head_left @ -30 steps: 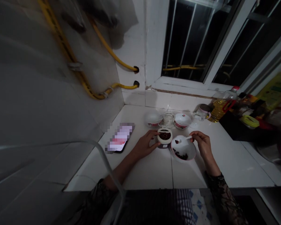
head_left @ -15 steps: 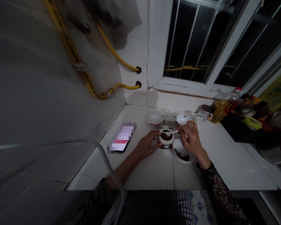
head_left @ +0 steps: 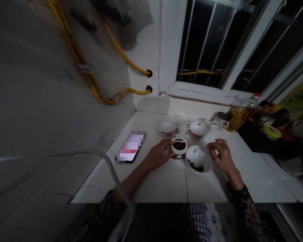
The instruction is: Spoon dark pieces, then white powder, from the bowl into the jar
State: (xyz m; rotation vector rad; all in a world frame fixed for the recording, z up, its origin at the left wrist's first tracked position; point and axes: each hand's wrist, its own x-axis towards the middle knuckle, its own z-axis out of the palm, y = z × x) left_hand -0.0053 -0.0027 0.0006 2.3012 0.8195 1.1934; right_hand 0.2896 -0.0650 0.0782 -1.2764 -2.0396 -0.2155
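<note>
My left hand [head_left: 158, 154] grips the side of a small white-rimmed jar [head_left: 179, 147] holding dark red bits, on the white tiled counter [head_left: 166, 181]. Just right of the jar sits a white bowl [head_left: 199, 159] with more dark bits at its near side and a white spoon lying in it. My right hand [head_left: 221, 154] hovers at the bowl's right rim, fingers curled and pinched together; I cannot make out anything in them.
Behind the jar stand two white bowls [head_left: 198, 129], a glass cup [head_left: 181, 128] and a small lidded pot [head_left: 221, 118]. A phone [head_left: 130, 147] lies left. An oil bottle [head_left: 239, 114] and clutter crowd the right. Yellow hoses [head_left: 91, 84] run along the left wall; a window is behind.
My right hand carried the spoon from the bowl to the jar, then swung back right to the bowl's rim; the spoon now rests in the bowl. My left hand stayed on the jar.
</note>
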